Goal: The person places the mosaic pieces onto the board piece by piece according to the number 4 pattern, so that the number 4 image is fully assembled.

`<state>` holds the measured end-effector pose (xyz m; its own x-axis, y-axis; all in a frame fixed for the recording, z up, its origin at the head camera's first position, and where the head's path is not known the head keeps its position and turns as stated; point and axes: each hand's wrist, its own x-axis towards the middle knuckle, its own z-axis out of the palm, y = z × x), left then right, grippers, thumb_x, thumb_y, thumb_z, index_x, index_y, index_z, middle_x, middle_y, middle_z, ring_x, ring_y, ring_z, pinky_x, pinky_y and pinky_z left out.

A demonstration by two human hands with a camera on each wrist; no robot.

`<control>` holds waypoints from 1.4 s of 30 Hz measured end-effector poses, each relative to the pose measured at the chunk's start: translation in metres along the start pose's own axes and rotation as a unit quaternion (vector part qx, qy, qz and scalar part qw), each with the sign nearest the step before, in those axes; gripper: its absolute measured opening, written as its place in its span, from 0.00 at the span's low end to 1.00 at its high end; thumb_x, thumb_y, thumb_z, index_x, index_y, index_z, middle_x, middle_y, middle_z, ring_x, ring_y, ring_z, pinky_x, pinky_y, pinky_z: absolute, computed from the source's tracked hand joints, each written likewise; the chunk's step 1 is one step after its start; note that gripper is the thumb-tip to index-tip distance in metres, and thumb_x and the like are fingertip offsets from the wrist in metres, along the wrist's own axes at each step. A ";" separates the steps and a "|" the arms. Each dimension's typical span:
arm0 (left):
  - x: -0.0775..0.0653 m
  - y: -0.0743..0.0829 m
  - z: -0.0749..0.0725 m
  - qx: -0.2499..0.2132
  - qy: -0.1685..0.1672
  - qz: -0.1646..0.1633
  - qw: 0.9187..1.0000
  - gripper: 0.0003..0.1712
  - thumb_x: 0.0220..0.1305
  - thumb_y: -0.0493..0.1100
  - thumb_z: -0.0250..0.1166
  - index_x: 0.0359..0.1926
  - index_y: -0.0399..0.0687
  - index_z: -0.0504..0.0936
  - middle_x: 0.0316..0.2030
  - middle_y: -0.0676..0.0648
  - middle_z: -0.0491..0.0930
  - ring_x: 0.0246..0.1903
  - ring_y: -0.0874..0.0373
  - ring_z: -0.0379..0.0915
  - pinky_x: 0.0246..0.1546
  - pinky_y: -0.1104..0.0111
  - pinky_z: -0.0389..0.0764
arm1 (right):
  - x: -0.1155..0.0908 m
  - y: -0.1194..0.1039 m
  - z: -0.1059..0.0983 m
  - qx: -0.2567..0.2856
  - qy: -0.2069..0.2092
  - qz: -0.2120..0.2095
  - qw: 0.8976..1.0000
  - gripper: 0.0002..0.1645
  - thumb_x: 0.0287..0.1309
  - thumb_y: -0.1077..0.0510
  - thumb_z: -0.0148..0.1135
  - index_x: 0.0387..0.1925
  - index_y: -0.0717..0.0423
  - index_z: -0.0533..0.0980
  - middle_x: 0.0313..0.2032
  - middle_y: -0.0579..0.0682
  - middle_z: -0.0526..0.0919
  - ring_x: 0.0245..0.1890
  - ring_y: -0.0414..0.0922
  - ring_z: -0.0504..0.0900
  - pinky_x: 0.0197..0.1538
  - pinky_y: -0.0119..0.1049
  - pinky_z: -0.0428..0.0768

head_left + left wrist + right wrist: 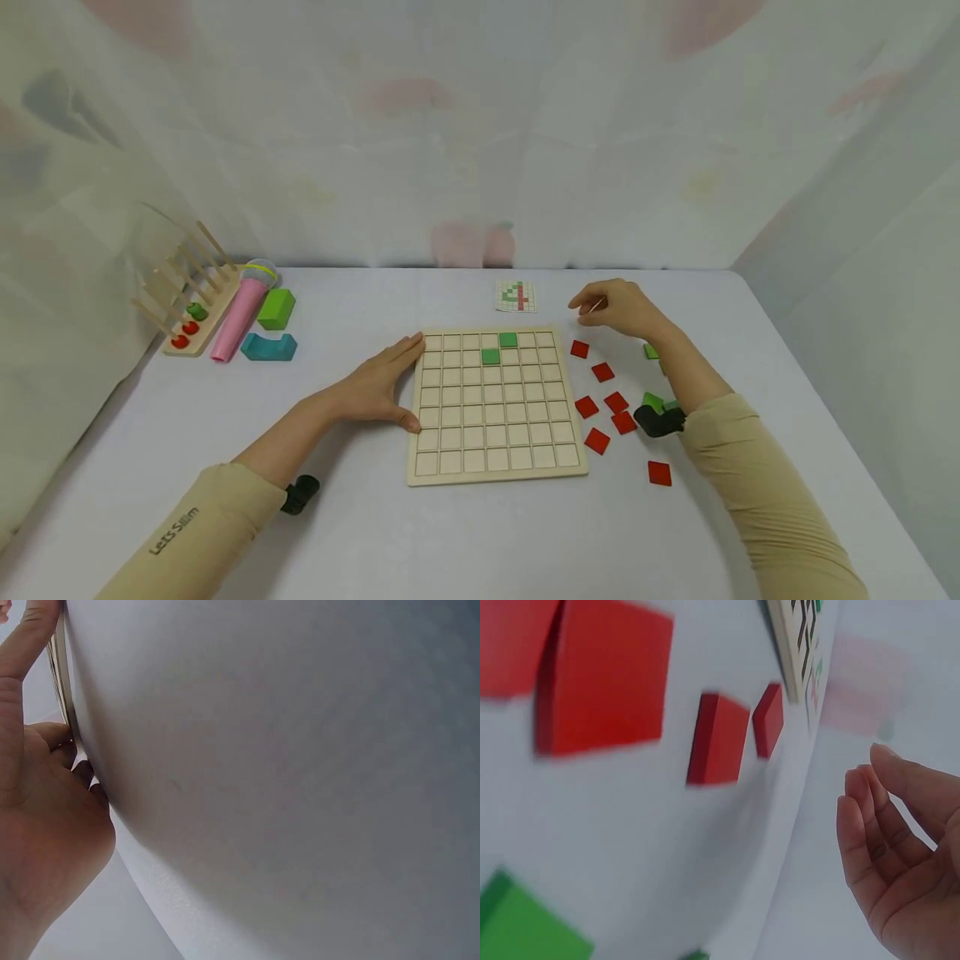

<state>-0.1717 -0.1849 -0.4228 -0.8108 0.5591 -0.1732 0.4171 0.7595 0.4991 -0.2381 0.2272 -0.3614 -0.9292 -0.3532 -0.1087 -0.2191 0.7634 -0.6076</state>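
Observation:
A pale wooden grid board (495, 479) lies flat on the table, with two green square tiles, one (507, 340) in its far row and the other (491, 357) one row nearer. My left hand (378, 385) rests spread against the board's left edge, thumb and fingertips touching it. Above the table, right of a small pattern card (516, 297), hovers my right hand (621, 308). Its fingers (861, 836) are loosely bent with nothing visible between them. Several red square tiles (597, 441) are scattered right of the board, the farthest red tile (580, 349) being closest to that hand.
Several green tiles (652, 402) lie partly hidden under my right forearm. At the far left stand a wooden peg rack (202, 333), a pink toy microphone (242, 317), a green block (276, 309) and a teal curved block (268, 347). A pale curtain hangs behind the table.

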 end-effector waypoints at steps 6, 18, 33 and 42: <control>0.000 0.002 0.000 -0.003 -0.003 0.001 1.000 0.79 0.35 0.70 0.78 0.78 0.40 0.44 0.80 0.42 0.39 0.79 0.39 0.36 0.76 0.41 0.48 | -0.013 0.022 -0.018 0.008 0.001 0.031 0.999 0.18 0.63 0.59 0.64 0.54 0.58 0.80 0.47 0.59 0.84 0.47 0.52 0.82 0.43 0.32 0.79; 0.001 0.000 0.000 -0.003 -0.001 0.002 1.000 0.79 0.34 0.70 0.78 0.78 0.41 0.44 0.80 0.42 0.39 0.79 0.40 0.36 0.76 0.41 0.48 | -0.034 0.066 -0.035 -0.025 -0.035 0.052 0.998 0.20 0.63 0.57 0.64 0.55 0.59 0.79 0.47 0.60 0.84 0.46 0.52 0.81 0.43 0.31 0.78; 0.000 -0.001 0.001 -0.002 0.001 0.001 1.000 0.80 0.34 0.70 0.78 0.78 0.41 0.44 0.80 0.42 0.39 0.79 0.39 0.36 0.76 0.41 0.49 | -0.044 0.088 -0.042 -0.017 -0.094 0.072 0.993 0.20 0.55 0.57 0.69 0.51 0.58 0.81 0.46 0.56 0.83 0.46 0.48 0.78 0.47 0.34 0.76; 0.001 0.000 0.002 0.005 -0.001 -0.003 1.000 0.80 0.34 0.70 0.78 0.78 0.41 0.44 0.80 0.42 0.39 0.79 0.39 0.36 0.76 0.41 0.49 | -0.043 0.097 -0.038 0.008 -0.120 0.074 0.990 0.23 0.51 0.57 0.73 0.48 0.61 0.79 0.39 0.53 0.80 0.40 0.43 0.73 0.43 0.31 0.75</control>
<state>-0.1719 -0.1840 -0.4248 -0.8126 0.5551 -0.1775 0.4166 0.7663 0.4892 -0.2311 0.3369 -0.3854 -0.8526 -0.3578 -0.3808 -0.0792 0.8088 -0.5827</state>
